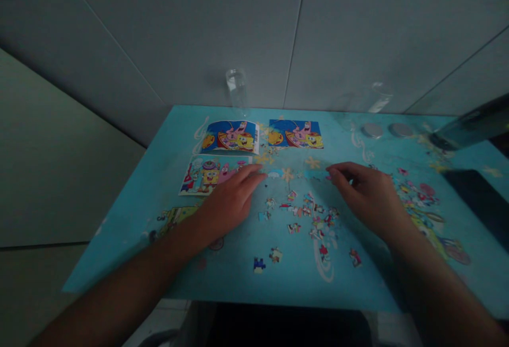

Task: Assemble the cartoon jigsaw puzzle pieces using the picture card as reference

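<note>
My left hand (pixel 234 193) reaches over the table with its fingers stretched out, the tips beside a pale blue puzzle piece (pixel 275 173). Whether they touch it is hard to tell in the dim light. Thumb and forefinger of my right hand (pixel 360 190) are pinched on a small puzzle piece (pixel 328 176), mostly covered by the fingertips. Just left of that hand lies a light blue strip of puzzle (pixel 315 174). Loose puzzle pieces (pixel 318 223) are scattered between and below my hands. Under my left hand a cartoon picture card (pixel 210 174) is partly hidden.
Farther back lie a curved picture sheet (pixel 230 137) and a completed-looking blue picture (pixel 296 133). A clear jar (pixel 237 89) stands by the wall, another (pixel 378 97) farther right. Two round lids (pixel 373 130), a dark bottle (pixel 469 124) and a black phone-like slab (pixel 481 201) are at right.
</note>
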A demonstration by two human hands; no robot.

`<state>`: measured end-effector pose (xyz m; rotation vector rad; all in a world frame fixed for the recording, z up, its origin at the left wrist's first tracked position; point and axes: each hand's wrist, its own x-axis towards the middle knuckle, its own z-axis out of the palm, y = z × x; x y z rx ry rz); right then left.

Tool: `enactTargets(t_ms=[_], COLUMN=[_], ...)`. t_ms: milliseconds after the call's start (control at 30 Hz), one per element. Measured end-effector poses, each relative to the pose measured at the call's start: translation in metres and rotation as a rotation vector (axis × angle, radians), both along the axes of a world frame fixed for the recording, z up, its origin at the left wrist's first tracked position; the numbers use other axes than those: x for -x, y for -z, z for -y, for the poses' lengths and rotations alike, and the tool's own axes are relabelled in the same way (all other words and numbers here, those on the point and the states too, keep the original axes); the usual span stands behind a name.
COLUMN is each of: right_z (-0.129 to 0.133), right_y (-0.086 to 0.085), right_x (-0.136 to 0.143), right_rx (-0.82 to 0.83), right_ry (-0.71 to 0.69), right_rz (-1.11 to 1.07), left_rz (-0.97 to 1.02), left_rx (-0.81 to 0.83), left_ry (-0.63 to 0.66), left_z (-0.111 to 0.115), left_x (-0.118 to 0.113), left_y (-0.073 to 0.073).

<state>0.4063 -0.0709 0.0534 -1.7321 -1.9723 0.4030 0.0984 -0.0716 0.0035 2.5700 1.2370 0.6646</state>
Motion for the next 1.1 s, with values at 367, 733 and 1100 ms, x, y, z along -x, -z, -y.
enactTargets(t_ms=[367,733,1100], right_z=[0.0,-0.002,-0.002], right_y=[0.003,0.014,0.022], right_x=[0.002,-0.005,-0.008], right_rx=[0.005,0.015,-0.005], right_ry=[-0.056,-0.061,-0.082], right_rz=[0.007,0.054,0.073], left_rz=[-0.023,-0.085,-0.063], left_rx=[-0.008,-0.06,-0.065], left_ry=[-0.016,0.07,-0.27], left_z=[0.001,0.008,0.014], left_x=[-0.003,-0.007,-0.014], left_y=[-0.002,-0.01,-0.011])
